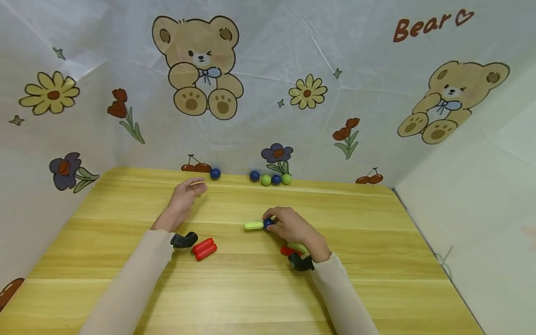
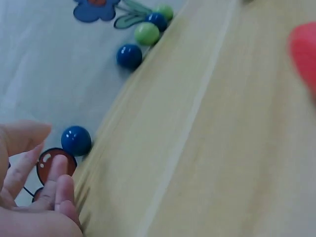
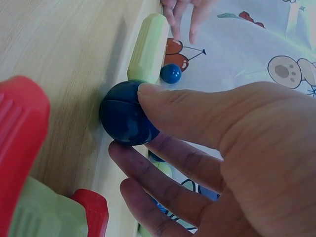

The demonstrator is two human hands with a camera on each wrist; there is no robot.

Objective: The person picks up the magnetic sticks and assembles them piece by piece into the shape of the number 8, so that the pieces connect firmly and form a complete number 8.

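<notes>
One held ball (image 3: 123,116), blue, glossy: located near the middle of the worktop (image 1: 234,298), in the right hand (image 1: 295,228); grip narrow, thumb and fingers pinching the ball. One green stick (image 1: 253,226), ribbed: extends left from the held ball, near end meeting it; whether fixed in, cannot be told. One left hand (image 1: 186,195): grip wide, thumb apart from loosely bent fingers, near the worktop's back edge. One lone ball (image 1: 215,174), blue: at the back edge, near that hand's fingertips. Four row balls (image 1: 266,179), alternately blue and green from left to right: along the back edge, right of the lone ball. Two red sticks (image 1: 206,252): side by side, aslant, near the left wrist. One further red stick (image 1: 289,251) with pale green piece (image 1: 299,248): beside the right wrist, partly hidden by it; full count there cannot be told. Two sleeves (image 1: 130,279), pale. One backdrop (image 1: 268,56), white: printed with bears, flowers, cherries and "Bear".
</notes>
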